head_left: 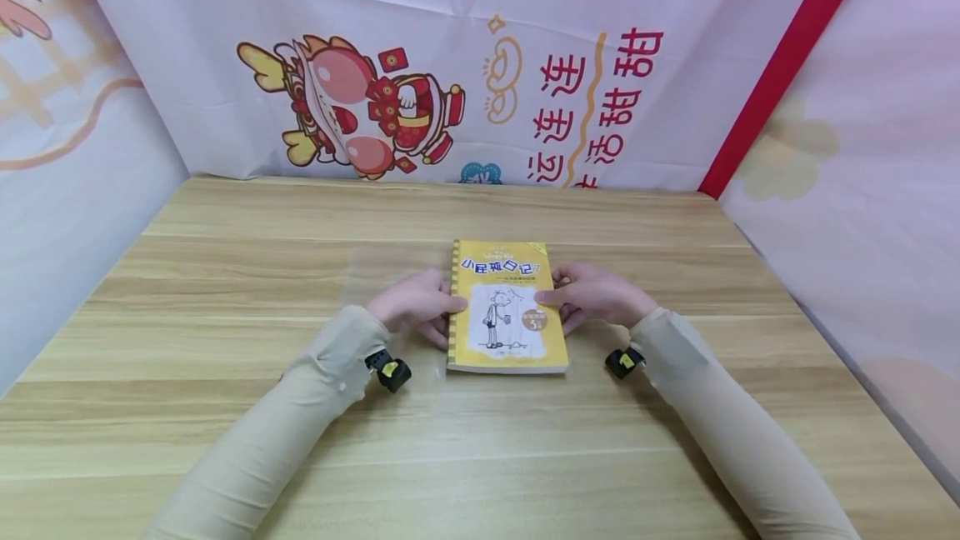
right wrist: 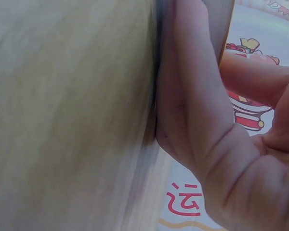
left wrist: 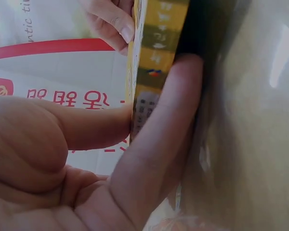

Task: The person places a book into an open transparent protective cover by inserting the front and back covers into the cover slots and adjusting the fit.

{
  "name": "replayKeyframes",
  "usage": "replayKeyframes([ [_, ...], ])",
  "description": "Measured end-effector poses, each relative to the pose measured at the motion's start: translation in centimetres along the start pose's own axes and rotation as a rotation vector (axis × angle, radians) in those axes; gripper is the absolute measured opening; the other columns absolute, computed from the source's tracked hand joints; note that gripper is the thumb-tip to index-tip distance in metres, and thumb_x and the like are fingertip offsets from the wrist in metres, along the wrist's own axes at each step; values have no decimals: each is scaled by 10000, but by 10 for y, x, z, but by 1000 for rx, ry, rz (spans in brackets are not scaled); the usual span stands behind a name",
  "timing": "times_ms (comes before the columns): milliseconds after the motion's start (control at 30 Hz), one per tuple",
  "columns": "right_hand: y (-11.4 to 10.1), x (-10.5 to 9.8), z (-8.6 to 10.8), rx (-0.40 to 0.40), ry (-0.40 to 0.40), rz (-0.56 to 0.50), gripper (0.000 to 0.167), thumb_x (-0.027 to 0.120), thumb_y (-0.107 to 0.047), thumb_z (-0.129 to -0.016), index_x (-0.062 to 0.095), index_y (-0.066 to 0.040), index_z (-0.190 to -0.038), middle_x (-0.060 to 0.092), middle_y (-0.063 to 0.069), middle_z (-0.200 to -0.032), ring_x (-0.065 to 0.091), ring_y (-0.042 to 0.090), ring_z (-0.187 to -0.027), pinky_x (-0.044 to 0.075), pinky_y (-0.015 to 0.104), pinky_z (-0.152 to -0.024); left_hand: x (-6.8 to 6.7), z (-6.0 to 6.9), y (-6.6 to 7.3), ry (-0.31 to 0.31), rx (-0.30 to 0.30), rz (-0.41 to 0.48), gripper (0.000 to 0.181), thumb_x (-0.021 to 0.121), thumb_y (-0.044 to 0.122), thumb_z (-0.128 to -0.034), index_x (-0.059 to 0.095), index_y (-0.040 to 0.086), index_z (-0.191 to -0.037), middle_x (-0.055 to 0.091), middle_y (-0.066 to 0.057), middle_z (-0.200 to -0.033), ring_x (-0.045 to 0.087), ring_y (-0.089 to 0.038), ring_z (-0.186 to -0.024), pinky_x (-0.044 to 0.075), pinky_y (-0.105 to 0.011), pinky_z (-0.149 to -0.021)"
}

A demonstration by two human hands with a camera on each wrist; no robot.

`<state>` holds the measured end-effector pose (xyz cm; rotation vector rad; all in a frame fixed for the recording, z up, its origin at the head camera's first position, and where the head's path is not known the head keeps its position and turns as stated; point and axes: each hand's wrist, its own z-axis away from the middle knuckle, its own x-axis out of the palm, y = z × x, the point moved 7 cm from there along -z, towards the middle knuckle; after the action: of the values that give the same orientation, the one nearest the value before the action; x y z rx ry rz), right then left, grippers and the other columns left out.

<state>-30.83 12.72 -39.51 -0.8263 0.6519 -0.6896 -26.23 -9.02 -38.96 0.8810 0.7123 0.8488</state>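
A yellow paperback book (head_left: 510, 307) with a cartoon boy on its cover lies face up in the middle of the table. My left hand (head_left: 420, 302) grips its spine side, thumb on the front cover and fingers under the edge. In the left wrist view the book's spine (left wrist: 156, 62) shows between thumb and fingers. On the opposite side my right hand (head_left: 596, 294) pinches the page edge, thumb on top; its fingers (right wrist: 197, 86) reach beneath the book in the right wrist view. A faint clear sheet (head_left: 375, 265) lies by the left hand, partly hidden.
The wood-grain table (head_left: 225, 315) spreads around the book. A printed cloth (head_left: 465, 7) hangs along the back edge, with pale patterned cloths at both sides. Each wrist carries a small black camera, such as the left one (head_left: 392, 373).
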Motion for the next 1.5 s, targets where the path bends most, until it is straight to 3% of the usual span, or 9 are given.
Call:
replayKeyframes([
  [200, 2, 0, -1, 12, 12, -4, 349, 635, -132, -968, 480, 13, -1245, 669, 232, -1038, 688, 337, -839, 586, 461, -732, 0, 0, 0, 32, -4, -82, 271, 530, 102, -1019, 573, -73, -1221, 692, -192, -886, 705, -299, -708, 599, -372, -637],
  [433, 2, 0, -3, 5, 21, 9, 370, 644, -136, -963, 473, 25, -1249, 666, 226, -1032, 683, 322, -823, 591, 440, -712, -2, 1, -1, 134, -41, -238, 262, 557, 216, -1016, 615, -33, -1074, 678, -173, -817, 662, -220, -575, 589, -327, -579],
  [633, 5, 0, -4, 12, 41, 11, 381, 662, -120, -950, 448, 40, -1222, 652, 233, -1039, 678, 317, -813, 592, 429, -715, -5, 1, -2, 174, -58, -294, 283, 543, 249, -1023, 621, -20, -981, 675, -190, -763, 668, -229, -559, 584, -330, -547],
  [900, 6, 1, -2, 14, 26, 6, 331, 663, -128, -952, 441, 42, -1129, 663, 233, -1002, 683, 302, -786, 596, 412, -680, -8, -1, -4, 190, -46, -288, 267, 502, 224, -1037, 612, -3, -951, 668, -194, -753, 669, -225, -563, 584, -331, -541],
  [1200, 3, -1, 1, -9, 25, -5, 328, 652, -115, -958, 440, 59, -1136, 664, 234, -996, 679, 281, -769, 594, 395, -680, -7, -1, -5, 224, -57, -303, 288, 528, 230, -1025, 616, -6, -884, 671, -184, -748, 662, -220, -556, 581, -319, -535],
  [1500, -6, -1, 4, -27, 13, 30, 473, 721, -68, -883, 434, 57, -1238, 600, 254, -1114, 668, 347, -900, 577, 424, -785, -8, -3, -6, 205, -48, -281, 241, 509, 194, -1032, 581, -14, -932, 665, -190, -775, 656, -213, -570, 584, -317, -556],
])
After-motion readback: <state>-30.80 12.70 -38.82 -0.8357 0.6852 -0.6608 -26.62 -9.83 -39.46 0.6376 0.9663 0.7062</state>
